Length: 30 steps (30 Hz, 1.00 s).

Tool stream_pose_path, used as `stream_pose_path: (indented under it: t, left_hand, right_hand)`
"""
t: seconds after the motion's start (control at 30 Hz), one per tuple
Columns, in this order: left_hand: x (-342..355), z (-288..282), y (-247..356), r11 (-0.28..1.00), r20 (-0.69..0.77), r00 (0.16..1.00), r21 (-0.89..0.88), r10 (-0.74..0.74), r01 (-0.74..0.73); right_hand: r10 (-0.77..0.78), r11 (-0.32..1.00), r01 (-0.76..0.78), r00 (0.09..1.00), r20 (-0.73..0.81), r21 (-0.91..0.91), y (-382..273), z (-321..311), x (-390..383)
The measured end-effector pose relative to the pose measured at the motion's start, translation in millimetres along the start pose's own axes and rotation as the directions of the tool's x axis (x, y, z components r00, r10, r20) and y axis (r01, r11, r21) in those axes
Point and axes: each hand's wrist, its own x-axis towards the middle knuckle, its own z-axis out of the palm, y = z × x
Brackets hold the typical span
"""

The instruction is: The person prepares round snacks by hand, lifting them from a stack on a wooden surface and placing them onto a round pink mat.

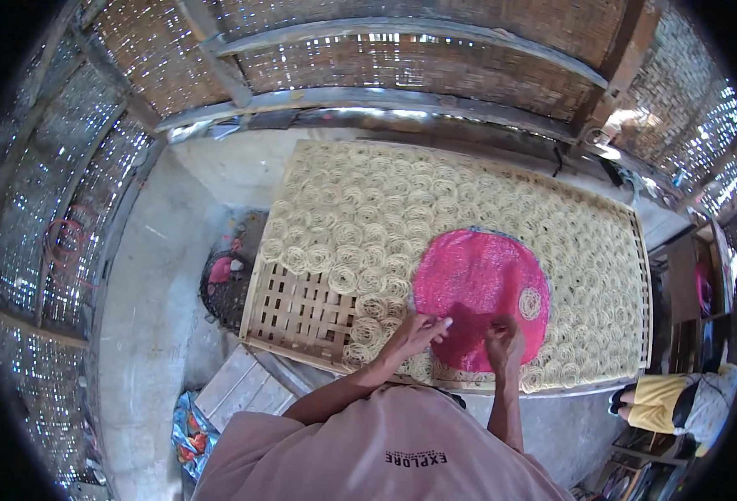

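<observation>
A round, bright pink mat [477, 271] lies over a bed of pale yellow coiled nests [377, 200] that look like noodles. One loose nest [530, 304] rests on the mat's right side. My left hand [421, 332] hovers at the mat's lower left edge, its fingers loosely bent and apart, with nothing visible in it. Above the mat's lower right part is my right hand [505, 341], fingers curled together. Whatever it may pinch is too small to make out. The nests sit in rows on a large woven bamboo tray [297, 309], whose slats show bare at the near left corner.
A concrete ledge [160, 275] runs along the left. Below the tray's left side stand wooden boards [243, 388] and a colourful plastic bag [191, 434]. A person in yellow shorts [659, 403] is at the lower right, near wooden shelves. Woven bamboo walls [435, 63] surround the space.
</observation>
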Motion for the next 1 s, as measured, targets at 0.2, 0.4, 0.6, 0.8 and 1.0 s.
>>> stream_pose_path:
  t: [0.2, 0.4, 0.6, 0.8, 1.0]
  left_hand:
    - [-18, -24, 23, 0.901, 0.029, 0.987, -0.405, -0.160, 0.158]
    - [-43, -75, -11, 0.909, -0.248, 0.964, -0.416, -0.092, -0.021]
    - [-74, -124, 1, 0.956, -0.109, 0.994, -0.290, 0.019, -0.050]
    - [-71, -173, -23, 1.000, -0.207, 0.978, 0.013, -0.013, 0.016]
    - [-44, -196, -46, 0.897, -0.381, 0.912, 0.440, 0.150, 0.036]
  right_hand:
    - [-0.307, 0.930, 0.206, 0.891, 0.333, 0.306, -79, 41, -37]
    - [-0.314, 0.888, 0.107, 0.851, 0.420, 0.447, -94, 65, -53]
    - [0.083, 0.650, -0.522, 0.771, 0.631, 0.553, -113, 123, -47]
    - [0.037, 0.617, -0.599, 0.670, 0.742, 0.510, -126, 181, -52]
    - [-0.326, 0.945, 0.323, 0.922, 0.209, 0.047, -145, 216, -52]
